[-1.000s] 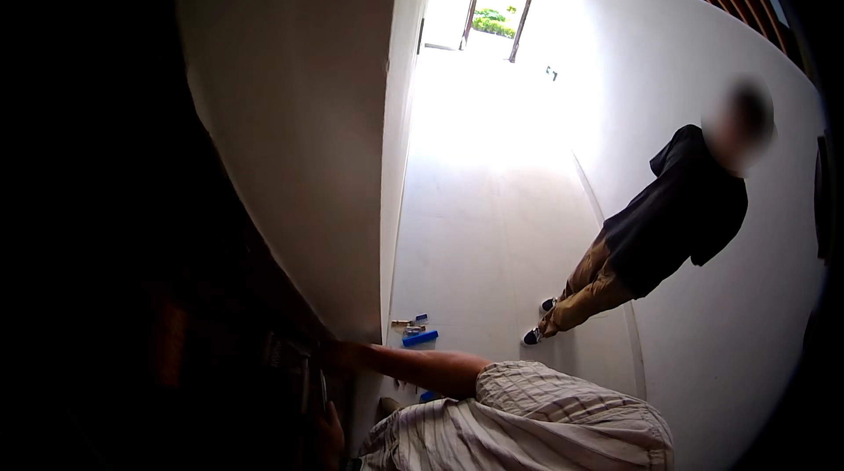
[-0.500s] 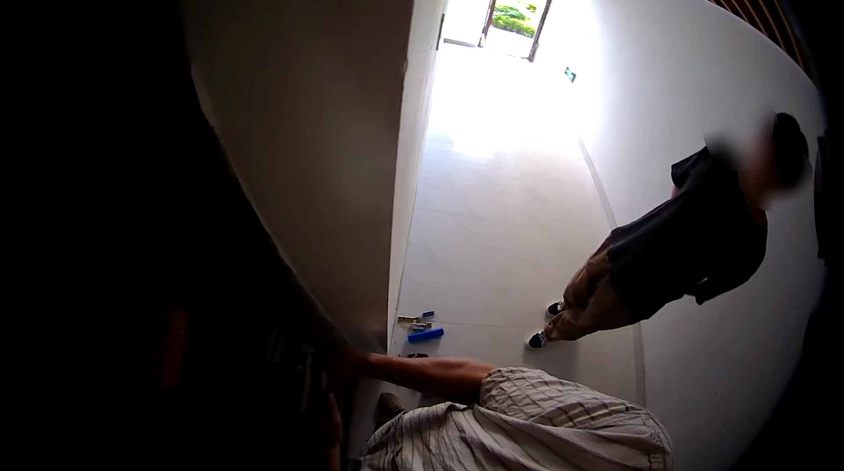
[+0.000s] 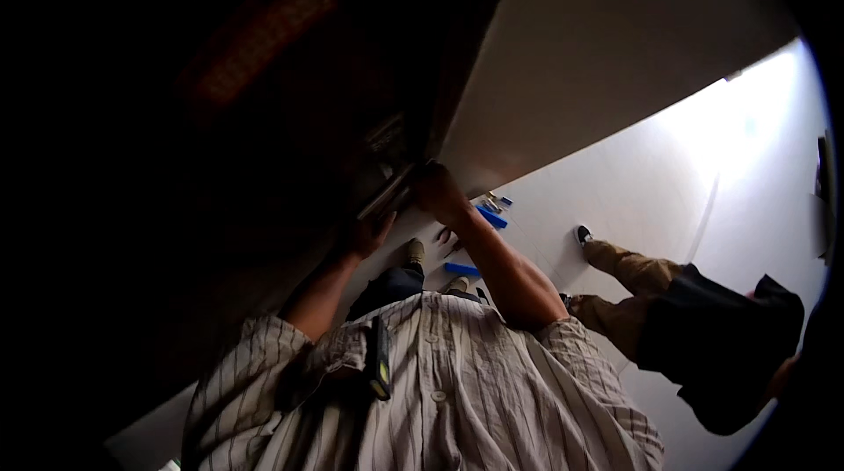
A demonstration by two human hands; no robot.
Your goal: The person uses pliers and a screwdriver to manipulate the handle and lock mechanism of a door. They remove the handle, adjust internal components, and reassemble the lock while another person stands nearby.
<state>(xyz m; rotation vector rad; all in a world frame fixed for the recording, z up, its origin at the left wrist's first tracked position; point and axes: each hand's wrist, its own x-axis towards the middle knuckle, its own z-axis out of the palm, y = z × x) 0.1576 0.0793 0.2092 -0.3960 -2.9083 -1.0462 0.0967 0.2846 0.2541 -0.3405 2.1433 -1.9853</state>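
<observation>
In deep shadow at the edge of a pale panel [image 3: 563, 76], both of my hands meet at a thin, flat metal-looking piece [image 3: 387, 194]. My left hand [image 3: 374, 235] is closed at its lower end, with the fingers along its side. My right hand [image 3: 437, 190] is curled at its upper end, beside the panel's lower corner; its fingertips are lost in the dark. Beyond the piece is a small lighter fitting [image 3: 384, 133], too dim to name. The rest of the dark space on the left hides its detail.
On the pale floor to the right of my feet lie a blue bar-shaped object [image 3: 492, 216], another blue piece [image 3: 462, 269] and several small items. A person in brown trousers [image 3: 629, 269] stands at the right. A slim dark tool [image 3: 380, 365] sits in my shirt pocket.
My view has swung left toward the dark space, so both forearms now show. The floor items, panel and other person appear shifted in the picture. My hands stay near the panel's edge.
</observation>
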